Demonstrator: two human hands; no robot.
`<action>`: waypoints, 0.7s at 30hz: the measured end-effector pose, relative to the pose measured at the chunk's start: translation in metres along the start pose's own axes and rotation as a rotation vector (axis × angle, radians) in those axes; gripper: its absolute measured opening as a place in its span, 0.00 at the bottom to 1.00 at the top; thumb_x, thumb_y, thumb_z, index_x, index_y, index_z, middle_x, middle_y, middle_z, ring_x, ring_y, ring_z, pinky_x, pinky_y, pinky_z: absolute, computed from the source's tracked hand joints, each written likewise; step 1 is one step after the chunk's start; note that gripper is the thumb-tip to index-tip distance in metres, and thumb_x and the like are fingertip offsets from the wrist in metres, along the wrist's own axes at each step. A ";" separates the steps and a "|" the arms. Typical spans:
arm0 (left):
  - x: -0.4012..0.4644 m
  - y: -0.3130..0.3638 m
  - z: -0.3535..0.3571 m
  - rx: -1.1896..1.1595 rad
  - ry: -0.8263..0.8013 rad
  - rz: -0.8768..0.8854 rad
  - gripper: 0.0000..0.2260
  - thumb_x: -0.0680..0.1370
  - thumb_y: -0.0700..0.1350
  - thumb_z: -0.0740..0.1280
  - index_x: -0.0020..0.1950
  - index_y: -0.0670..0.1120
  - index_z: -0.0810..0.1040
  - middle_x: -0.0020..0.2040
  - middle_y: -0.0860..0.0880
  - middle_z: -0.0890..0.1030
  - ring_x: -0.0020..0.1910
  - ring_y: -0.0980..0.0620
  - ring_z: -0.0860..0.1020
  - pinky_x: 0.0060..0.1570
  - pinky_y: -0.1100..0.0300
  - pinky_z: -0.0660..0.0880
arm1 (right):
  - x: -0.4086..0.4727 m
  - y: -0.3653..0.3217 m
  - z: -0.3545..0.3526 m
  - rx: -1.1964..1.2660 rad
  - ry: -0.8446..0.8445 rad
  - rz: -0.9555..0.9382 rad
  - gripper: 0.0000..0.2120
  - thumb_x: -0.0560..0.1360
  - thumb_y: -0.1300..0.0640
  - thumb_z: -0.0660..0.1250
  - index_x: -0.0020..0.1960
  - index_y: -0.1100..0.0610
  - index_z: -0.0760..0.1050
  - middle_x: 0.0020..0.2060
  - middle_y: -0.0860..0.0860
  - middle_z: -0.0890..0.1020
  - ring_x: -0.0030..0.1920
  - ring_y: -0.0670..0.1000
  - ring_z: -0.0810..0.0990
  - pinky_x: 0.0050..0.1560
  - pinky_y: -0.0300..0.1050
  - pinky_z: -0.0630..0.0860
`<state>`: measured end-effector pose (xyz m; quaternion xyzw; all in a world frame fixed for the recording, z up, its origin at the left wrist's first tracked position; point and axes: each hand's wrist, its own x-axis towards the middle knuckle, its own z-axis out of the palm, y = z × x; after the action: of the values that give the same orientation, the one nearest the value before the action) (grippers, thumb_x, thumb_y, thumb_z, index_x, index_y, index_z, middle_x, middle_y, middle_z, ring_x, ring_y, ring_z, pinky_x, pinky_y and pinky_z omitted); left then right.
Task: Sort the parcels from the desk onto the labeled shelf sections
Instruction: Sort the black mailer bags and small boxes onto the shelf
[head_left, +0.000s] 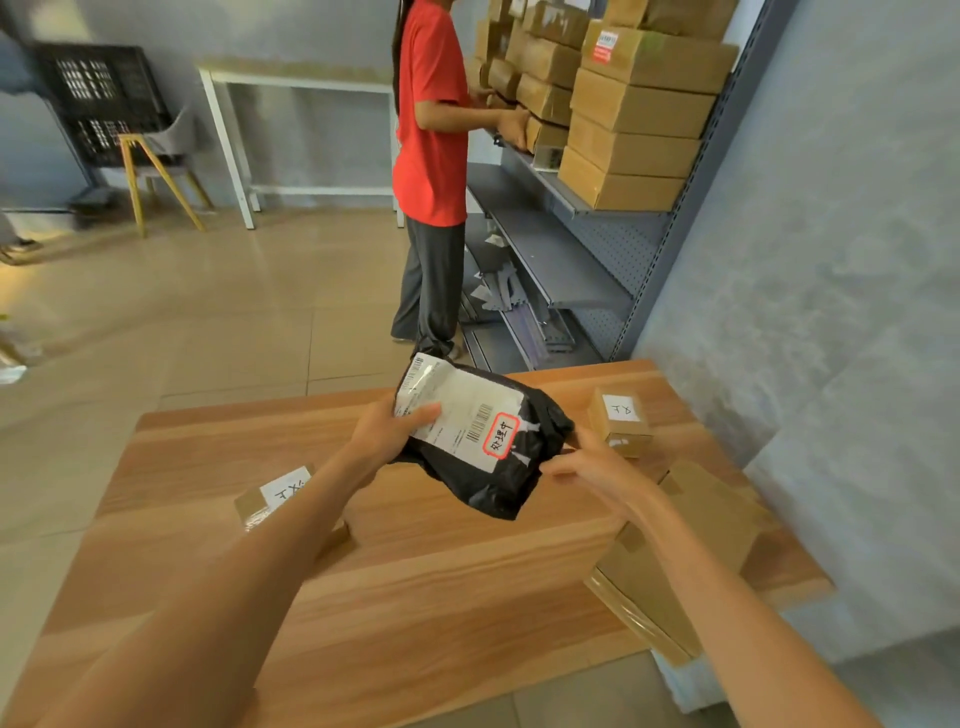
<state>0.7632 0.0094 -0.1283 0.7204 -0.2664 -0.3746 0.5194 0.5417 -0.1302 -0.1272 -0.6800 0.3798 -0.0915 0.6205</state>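
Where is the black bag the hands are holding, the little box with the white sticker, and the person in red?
black bag (511, 470): head view, on the bare black plastic below its label.
little box (621, 422): head view, on its top by the white sticker.
person in red (428, 119): head view, on the red shirt.

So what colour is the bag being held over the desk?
Black bag, with a white shipping label; head view.

Glossy, crinkled black plastic on the mailer bag (498, 470), with a matt white paper label (457, 410) stuck on. The bench (415, 571) shows smooth, striped wood grain. Matt brown cardboard boxes (639, 111) fill a grey perforated-metal shelf (582, 260). The floor tiles (208, 291) gleam softly.
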 end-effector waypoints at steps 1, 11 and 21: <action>0.001 0.004 -0.002 0.042 -0.001 -0.002 0.13 0.76 0.50 0.70 0.57 0.45 0.76 0.47 0.47 0.84 0.44 0.49 0.84 0.43 0.52 0.82 | -0.001 -0.003 -0.005 0.015 -0.005 -0.005 0.35 0.72 0.64 0.71 0.73 0.47 0.61 0.67 0.44 0.72 0.64 0.49 0.74 0.65 0.56 0.72; 0.002 0.047 0.023 0.366 -0.213 0.143 0.11 0.73 0.49 0.73 0.52 0.47 0.78 0.48 0.47 0.84 0.46 0.48 0.83 0.46 0.44 0.81 | -0.005 -0.015 0.011 -0.130 -0.049 -0.019 0.18 0.77 0.37 0.60 0.58 0.47 0.77 0.50 0.45 0.84 0.52 0.46 0.82 0.53 0.42 0.77; 0.017 0.054 0.050 0.667 -0.050 0.241 0.44 0.62 0.74 0.64 0.70 0.51 0.65 0.63 0.48 0.76 0.58 0.49 0.77 0.55 0.47 0.77 | 0.003 0.001 -0.005 -0.096 0.258 -0.108 0.17 0.78 0.41 0.61 0.46 0.53 0.80 0.41 0.50 0.85 0.44 0.50 0.84 0.50 0.50 0.80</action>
<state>0.7321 -0.0482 -0.0905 0.8044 -0.4697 -0.2203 0.2893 0.5405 -0.1361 -0.1277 -0.7109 0.4230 -0.1933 0.5276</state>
